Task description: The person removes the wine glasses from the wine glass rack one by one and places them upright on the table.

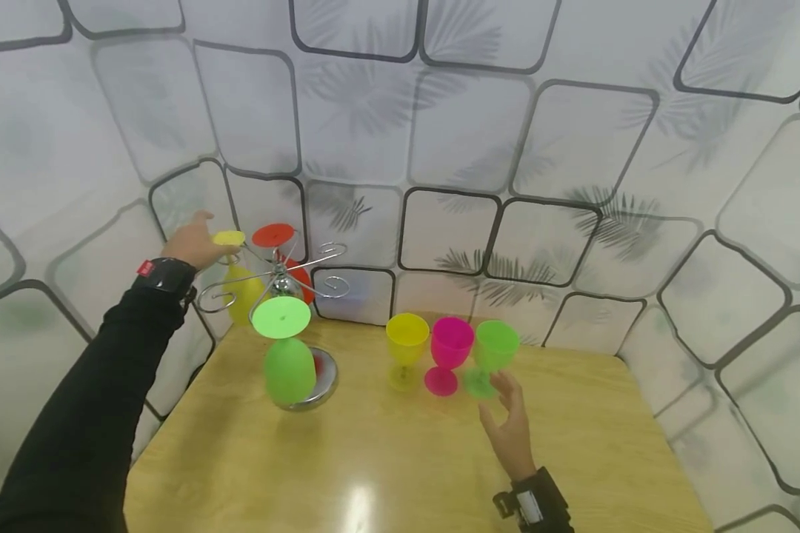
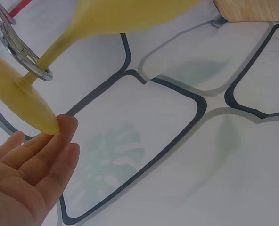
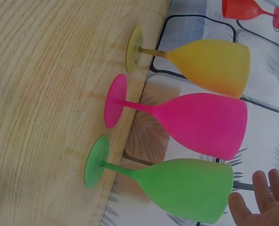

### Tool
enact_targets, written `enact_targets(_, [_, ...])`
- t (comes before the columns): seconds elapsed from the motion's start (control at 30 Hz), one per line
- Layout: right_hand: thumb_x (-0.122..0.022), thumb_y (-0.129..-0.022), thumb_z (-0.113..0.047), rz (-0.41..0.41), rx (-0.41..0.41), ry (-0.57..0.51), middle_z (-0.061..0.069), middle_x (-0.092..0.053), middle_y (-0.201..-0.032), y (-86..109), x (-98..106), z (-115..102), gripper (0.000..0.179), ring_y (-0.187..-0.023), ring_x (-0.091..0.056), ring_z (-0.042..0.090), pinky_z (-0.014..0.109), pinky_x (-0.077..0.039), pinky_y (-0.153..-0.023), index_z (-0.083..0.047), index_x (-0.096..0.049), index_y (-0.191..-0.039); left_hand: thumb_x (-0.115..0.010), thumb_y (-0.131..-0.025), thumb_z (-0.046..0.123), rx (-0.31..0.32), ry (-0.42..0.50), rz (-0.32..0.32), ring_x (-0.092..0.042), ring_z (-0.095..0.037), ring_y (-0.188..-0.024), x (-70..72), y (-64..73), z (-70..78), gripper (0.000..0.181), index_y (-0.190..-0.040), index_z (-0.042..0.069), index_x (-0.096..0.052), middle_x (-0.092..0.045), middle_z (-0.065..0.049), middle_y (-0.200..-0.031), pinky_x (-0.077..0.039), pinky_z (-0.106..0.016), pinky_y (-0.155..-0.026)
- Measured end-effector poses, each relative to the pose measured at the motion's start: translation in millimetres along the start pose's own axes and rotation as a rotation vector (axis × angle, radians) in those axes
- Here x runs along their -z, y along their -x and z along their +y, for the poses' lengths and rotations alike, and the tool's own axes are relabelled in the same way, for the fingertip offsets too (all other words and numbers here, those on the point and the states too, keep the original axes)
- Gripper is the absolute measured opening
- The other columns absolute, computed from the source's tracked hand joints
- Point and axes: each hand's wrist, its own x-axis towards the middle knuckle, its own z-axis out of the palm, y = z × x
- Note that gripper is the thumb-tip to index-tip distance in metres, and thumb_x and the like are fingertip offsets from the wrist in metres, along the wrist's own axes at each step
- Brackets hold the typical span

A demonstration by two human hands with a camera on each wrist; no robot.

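My left hand (image 1: 193,243) is at the base of a yellow goblet (image 2: 125,16) that hangs upside down from a metal rack (image 1: 281,277). Its straight fingers touch the rim of that base in the left wrist view. From the same rack hang an upside-down green goblet (image 1: 290,371) in front and a red goblet (image 1: 300,281) behind. Upright on the table stand a yellow goblet (image 1: 407,342), a pink goblet (image 1: 451,343) and a green goblet (image 1: 496,348) in a row. Beside the green one, my right hand (image 1: 512,440) holds nothing, fingers spread and slightly bent.
A wooden table (image 1: 440,466) carries everything, with patterned sheeting (image 1: 360,126) close behind it and at both sides. The rack's round metal base (image 1: 327,377) sits at the left. Empty curled hooks (image 1: 336,286) stick out to its right, towards the upright goblets.
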Motion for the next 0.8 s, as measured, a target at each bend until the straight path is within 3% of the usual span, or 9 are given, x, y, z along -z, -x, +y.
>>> enact_targets(0.13, [-0.058, -0.08, 0.014, 0.002, 0.022, 0.012, 0.038, -0.045, -0.129, 2.0, 2, 8, 0.062, -0.119, -0.04, 0.041, 0.069, -0.031, -0.097, 0.016, -0.03, -0.136, -0.059, -0.084, 0.041, -0.001, 0.02, -0.023, -0.049, -0.054, -0.1, -2.1, -0.9, -1.2, 0.089, -0.143, -0.012, -0.018, -0.046, -0.045, -0.118, -0.042, -0.063, -0.084])
enact_targets(0.43, [-0.059, -0.081, 0.011, 0.026, 0.034, -0.004, 0.03, -0.047, -0.131, -0.1, 2, 35, 0.062, -0.12, -0.042, 0.034, 0.065, -0.032, -0.099, 0.011, -0.032, -0.137, -0.061, -0.082, 0.045, -0.079, 0.061, -0.082, -0.047, -0.052, -0.108, -3.4, -3.3, 4.0, 0.09, -0.143, -0.007, -0.02, -0.043, -0.041, -0.128, -0.042, -0.064, -0.086])
enact_targets(0.63, [-0.058, -0.082, 0.01, 0.013, 0.027, -0.013, 0.031, -0.046, -0.132, 1.9, 1, 34, 0.063, -0.122, -0.041, 0.035, 0.067, -0.031, -0.099, 0.011, -0.03, -0.138, -0.058, -0.082, 0.053, -0.107, 0.075, -0.138, -0.044, -0.053, -0.112, 3.4, 16.9, 6.7, 0.092, -0.144, -0.005, -0.023, -0.039, -0.041, -0.133, -0.04, -0.065, -0.088])
enact_targets(0.8, [-0.056, -0.081, 0.013, 0.011, 0.031, -0.01, 0.036, -0.045, -0.13, 4.0, 2, 16, 0.061, -0.12, -0.041, 0.042, 0.07, -0.03, -0.097, 0.015, -0.03, -0.137, -0.057, -0.083, 0.053, -0.117, 0.064, -0.116, -0.043, -0.053, -0.113, 10.0, 37.6, 5.2, 0.088, -0.143, -0.004, -0.026, -0.04, -0.041, -0.132, -0.04, -0.065, -0.085])
